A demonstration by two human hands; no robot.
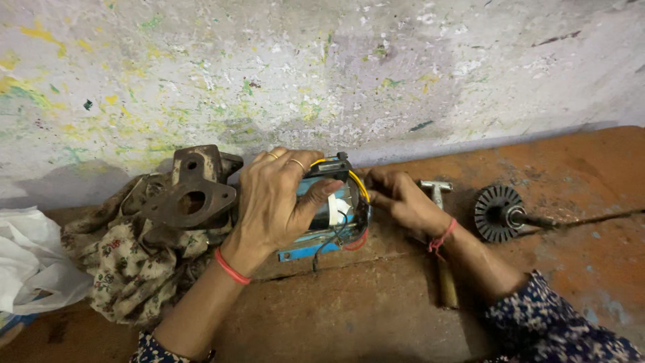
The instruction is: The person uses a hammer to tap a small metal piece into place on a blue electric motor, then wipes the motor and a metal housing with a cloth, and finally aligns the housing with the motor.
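A blue motor housing (310, 250) with yellow, red and black wires lies on the rusty orange bench, its open end facing right. My left hand (275, 205), with rings and a red wrist band, rests over the top of the housing and grips it. At the housing's open end my right hand (402, 202), with a red thread at the wrist, has its fingers pinched together against the wires; what they pinch is hidden.
A rusty cast bracket (191, 191) sits on a flowered rag (131, 262) at the left, next to a white plastic bag (30, 259). A hammer (440, 235) lies behind my right wrist. A finned rotor with shaft (500, 214) lies at the right. A paint-flecked wall stands behind.
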